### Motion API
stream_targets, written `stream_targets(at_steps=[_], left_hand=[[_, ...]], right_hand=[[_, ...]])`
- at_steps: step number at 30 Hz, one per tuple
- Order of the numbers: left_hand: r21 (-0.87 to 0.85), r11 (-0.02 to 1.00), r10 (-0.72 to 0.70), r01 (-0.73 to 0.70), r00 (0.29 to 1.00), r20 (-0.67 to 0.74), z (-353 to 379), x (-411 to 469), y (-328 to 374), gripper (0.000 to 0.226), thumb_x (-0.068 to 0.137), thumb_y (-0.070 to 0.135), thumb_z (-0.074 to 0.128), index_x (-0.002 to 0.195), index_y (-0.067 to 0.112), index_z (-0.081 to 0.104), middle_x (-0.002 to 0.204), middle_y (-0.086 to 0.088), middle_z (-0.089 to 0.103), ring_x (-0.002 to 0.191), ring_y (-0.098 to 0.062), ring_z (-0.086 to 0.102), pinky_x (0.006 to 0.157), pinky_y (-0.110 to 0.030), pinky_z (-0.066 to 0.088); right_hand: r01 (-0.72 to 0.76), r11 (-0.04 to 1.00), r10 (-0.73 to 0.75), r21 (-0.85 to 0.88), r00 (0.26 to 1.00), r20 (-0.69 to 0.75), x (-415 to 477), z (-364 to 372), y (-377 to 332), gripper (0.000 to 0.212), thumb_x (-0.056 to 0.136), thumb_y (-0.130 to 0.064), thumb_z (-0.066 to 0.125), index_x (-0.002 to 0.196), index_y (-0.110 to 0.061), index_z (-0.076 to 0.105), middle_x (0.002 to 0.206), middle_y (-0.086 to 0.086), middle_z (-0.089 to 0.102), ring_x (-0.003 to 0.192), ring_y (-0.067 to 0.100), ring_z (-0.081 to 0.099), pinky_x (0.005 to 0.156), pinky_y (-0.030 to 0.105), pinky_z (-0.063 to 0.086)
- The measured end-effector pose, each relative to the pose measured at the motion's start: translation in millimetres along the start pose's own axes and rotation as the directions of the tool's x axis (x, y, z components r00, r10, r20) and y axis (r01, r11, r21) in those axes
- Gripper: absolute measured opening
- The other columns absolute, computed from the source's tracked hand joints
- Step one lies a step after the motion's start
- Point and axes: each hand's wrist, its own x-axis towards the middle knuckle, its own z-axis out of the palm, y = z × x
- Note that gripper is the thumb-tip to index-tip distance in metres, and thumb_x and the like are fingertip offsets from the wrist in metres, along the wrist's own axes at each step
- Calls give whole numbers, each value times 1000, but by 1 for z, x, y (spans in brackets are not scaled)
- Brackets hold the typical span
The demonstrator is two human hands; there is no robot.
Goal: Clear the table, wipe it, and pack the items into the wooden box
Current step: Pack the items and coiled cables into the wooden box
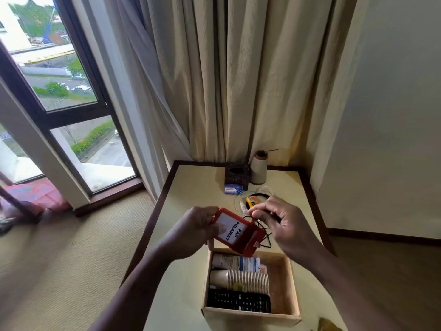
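Holding red pass [238, 231] in left hand [191, 231], pinching its cord [265, 231] with right hand [281, 220], over half-filled wooden box [250, 317]; soap box [233, 189], tissue box [236, 175] apparently yet to pack.

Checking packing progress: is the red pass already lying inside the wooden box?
No, the left hand holds the red pass above the wooden box, and the right hand pinches its black cord.

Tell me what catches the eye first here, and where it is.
The red plastic badge holder with a white PAS PELAWAT card stands out at the centre, gripped by the left hand while the right hand pinches its black cord. Just below it, the open wooden box on the cream table holds a stack of ribbed paper cups and a black remote control.
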Motion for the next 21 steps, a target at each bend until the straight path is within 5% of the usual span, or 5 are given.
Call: stream_targets(at_steps=[4,9,13,18,21], left_hand=[[-346,938,-7,30,998,69,-1,-5,12,27,97,15,66,117,-3,63,106,-21,71,88,-27,68,67,-30,58],[-640,768,-70,-33,988,-136,19,-3,15,34,92,21,69,120,3,66,106,-23,69,79,-31,66,73,-39,58],[-599,792,-100,-116,944,-315,37,-1,7,38,87,28,77,115,3,70,100,-25,73,84,-35,70,73,-39,59],[-380,894,69,-239,910,-410,51,-4,-14,21,86,26,77,102,12,80,96,-19,75,88,-42,68,73,-43,56],[-292,923,116,-250,905,-410,56,-3,-19,15,87,18,80,101,16,83,103,-9,78,95,-25,71,79,-39,57]], right_hand=[[-125,948,143,293,989,-40,5,-4,1,14,96,-22,64,101,-21,77,95,-11,74,94,5,68,77,15,50],[-298,855,320,425,947,21,-1,17,5,18,99,-22,62,105,-27,78,102,-4,78,104,13,69,92,34,53],[-387,816,420,430,907,18,-8,26,5,16,100,-26,61,106,-32,75,88,1,76,80,10,63,72,25,46],[-606,489,600,627,755,263,-7,17,12,25,101,-6,52,117,-6,71,81,9,69,64,15,54,56,26,43],[-633,287,545,719,725,422,-7,4,12,34,95,-3,44,120,6,66,93,19,70,71,22,59,57,28,45]])
